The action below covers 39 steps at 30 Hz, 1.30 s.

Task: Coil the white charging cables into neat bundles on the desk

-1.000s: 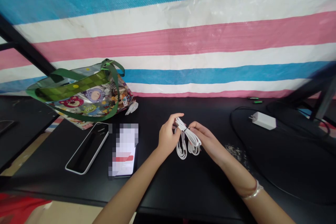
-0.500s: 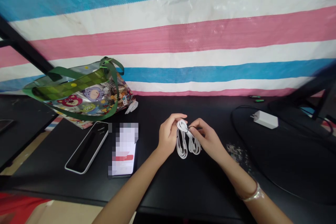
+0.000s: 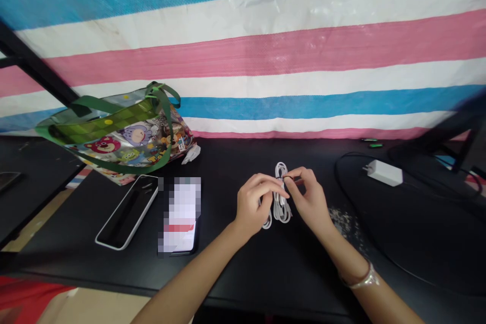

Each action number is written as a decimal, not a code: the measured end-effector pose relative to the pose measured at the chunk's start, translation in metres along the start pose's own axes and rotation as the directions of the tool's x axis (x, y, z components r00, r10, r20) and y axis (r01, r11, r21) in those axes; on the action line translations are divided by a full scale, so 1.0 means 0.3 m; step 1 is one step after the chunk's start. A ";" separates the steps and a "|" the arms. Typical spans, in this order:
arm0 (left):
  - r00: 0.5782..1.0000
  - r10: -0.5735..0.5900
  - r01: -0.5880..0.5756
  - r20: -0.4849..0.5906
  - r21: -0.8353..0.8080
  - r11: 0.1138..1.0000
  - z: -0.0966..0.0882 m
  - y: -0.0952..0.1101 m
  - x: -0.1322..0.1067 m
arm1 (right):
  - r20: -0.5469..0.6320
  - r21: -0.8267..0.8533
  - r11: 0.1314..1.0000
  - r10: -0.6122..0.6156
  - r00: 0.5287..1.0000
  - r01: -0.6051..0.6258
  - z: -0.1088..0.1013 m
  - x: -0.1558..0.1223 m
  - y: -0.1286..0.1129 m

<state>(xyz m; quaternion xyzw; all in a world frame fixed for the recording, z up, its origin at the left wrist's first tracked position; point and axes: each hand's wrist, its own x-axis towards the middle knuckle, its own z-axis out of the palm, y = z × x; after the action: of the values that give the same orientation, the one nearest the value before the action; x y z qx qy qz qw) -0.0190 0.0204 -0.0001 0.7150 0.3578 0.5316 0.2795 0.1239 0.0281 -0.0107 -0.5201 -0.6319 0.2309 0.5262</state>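
A coiled white cable (image 3: 281, 208) stands between my two hands, with a thin black tie (image 3: 287, 177) around its upper part. The thumb and forefinger of my right hand (image 3: 310, 201) pinch the tie's loose end. From the other side my left hand (image 3: 255, 203) grips the cable, its fingertips reaching across the coil just below the tie. A second loop of white cable (image 3: 268, 221) shows under my left thumb; the rest of that loop is hidden behind the hand.
Left on the black desk (image 3: 235, 273) lie a white-edged phone (image 3: 127, 212) and a lit phone (image 3: 186, 238) with a blurred screen. Behind them sits a cartoon-print bag (image 3: 129, 136). A white power adapter (image 3: 385, 172), a black cord (image 3: 364, 233) and small crumbs (image 3: 345, 223) are at right.
The coil has turned more upright and shifted slightly right. My left hand has moved right, its fingers now reaching across the cable. My right hand keeps its pinch on the tie, slightly farther right.
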 end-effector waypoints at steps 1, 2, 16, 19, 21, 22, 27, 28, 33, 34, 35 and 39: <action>1.000 -0.001 0.001 0.007 0.003 1.000 0.004 -0.001 -0.004 | -0.006 0.012 1.000 0.009 1.000 -0.009 0.001 -0.001 0.001; 1.000 -0.002 0.002 0.006 0.003 1.000 0.008 -0.002 -0.007 | -0.012 0.025 0.999 0.020 1.000 -0.020 0.003 -0.001 0.001; 0.943 -0.332 0.318 -0.009 -0.262 0.911 0.022 -0.011 0.001 | 0.111 0.213 0.970 0.097 0.989 -0.119 0.013 -0.008 -0.018; 0.895 -0.445 0.427 0.032 -0.352 0.833 0.029 -0.014 0.003 | 0.102 0.219 0.969 0.089 0.991 -0.110 0.014 -0.010 -0.021; 0.875 -0.478 0.468 0.072 -0.372 0.802 0.035 -0.014 0.003 | 0.101 0.219 0.971 0.075 0.992 -0.095 0.015 -0.011 -0.024; 0.866 -0.492 0.487 0.092 -0.381 0.786 0.037 -0.014 0.003 | 0.102 0.218 0.972 0.066 0.993 -0.087 0.015 -0.012 -0.026; 0.823 -0.545 0.551 0.160 -0.455 0.700 0.046 -0.021 0.003 | 0.086 0.214 0.976 0.026 0.996 -0.044 0.009 -0.012 -0.035; 0.818 -0.550 0.558 0.171 -0.472 0.683 0.047 -0.025 0.002 | 0.085 0.214 0.976 0.015 0.996 -0.033 0.007 -0.011 -0.037; 0.812 -0.529 0.578 0.246 -0.455 0.677 0.045 -0.038 0.000 | 0.106 0.192 0.981 -0.029 0.994 0.008 -0.004 -0.010 -0.051; 0.808 -0.528 0.586 0.261 -0.439 0.681 0.043 -0.039 0.001 | 0.106 0.185 0.983 -0.029 0.994 0.009 -0.005 -0.009 -0.052; 0.802 -0.530 0.596 0.275 -0.429 0.679 0.041 -0.039 0.002 | 0.106 0.178 0.984 -0.028 0.994 0.008 -0.006 -0.009 -0.053; 0.787 -0.549 0.614 0.282 -0.444 0.653 0.035 -0.038 0.009 | 0.113 0.186 0.983 -0.019 0.993 -0.002 -0.004 -0.004 -0.051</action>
<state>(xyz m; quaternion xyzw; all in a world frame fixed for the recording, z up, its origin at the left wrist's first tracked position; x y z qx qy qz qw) -0.0108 0.0289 -0.0104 0.4920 0.3949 0.4438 0.6364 0.1186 0.0212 0.0020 -0.4521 -0.6389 0.3159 0.5363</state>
